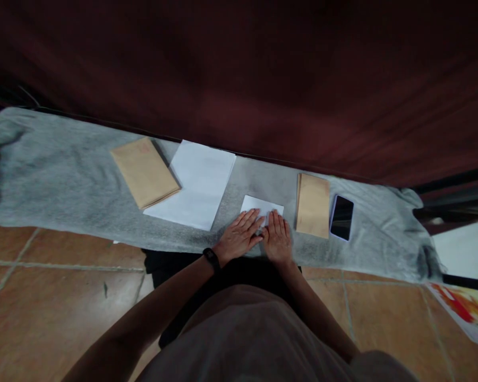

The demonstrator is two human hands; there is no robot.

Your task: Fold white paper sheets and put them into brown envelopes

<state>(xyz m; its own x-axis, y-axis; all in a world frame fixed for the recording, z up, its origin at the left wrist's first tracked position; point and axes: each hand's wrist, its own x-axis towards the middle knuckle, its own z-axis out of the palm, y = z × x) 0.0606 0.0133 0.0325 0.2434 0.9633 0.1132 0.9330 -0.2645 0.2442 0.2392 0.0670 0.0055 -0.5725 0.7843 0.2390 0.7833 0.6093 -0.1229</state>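
Observation:
A small white piece of paper [258, 203], seemingly folded, lies on the grey cloth in front of me. My left hand [241, 233] rests flat on its left part, fingers stretched out, with a black band on the wrist. Pressed flat on the right part is my right hand [277, 236], its fingers straight and close together. The two thumbs nearly meet at the paper's near side, and the hands cover much of that side. Left of my hands lie large white sheets [199, 180], their left corner under a stack of brown envelopes [143, 170].
Another brown envelope stack [314, 206] lies right of my hands, beside a phone [341, 217] with a dark screen. The grey cloth [71, 175] covers a narrow surface. A dark red curtain [239, 79] hangs along its far edge. Tiled floor [63, 307] shows below.

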